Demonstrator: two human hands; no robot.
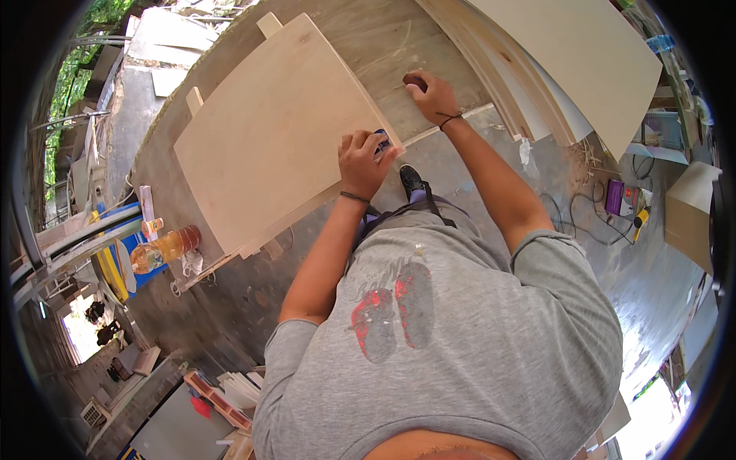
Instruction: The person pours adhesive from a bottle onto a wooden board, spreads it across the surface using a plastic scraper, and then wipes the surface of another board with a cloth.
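Observation:
A large pale wooden panel [264,130] lies before me. My left hand [363,162] is at its near right corner. Its fingers are curled around a small dark blue object [382,141] whose kind I cannot make out. To the right, past the panel's edge, my right hand [435,101] is closed around a small dark brown, rounded block [415,81]. It is held over the worn work surface [383,38], apart from the panel. The undersides of both held things are hidden by my fingers.
Wooden strips [195,101] jut out under the panel's far left edge. White-faced boards [567,54] are stacked at the right. On the left is a plastic bottle of amber liquid [165,249]. A purple box [614,197], cables and a cardboard box [691,215] are at the right.

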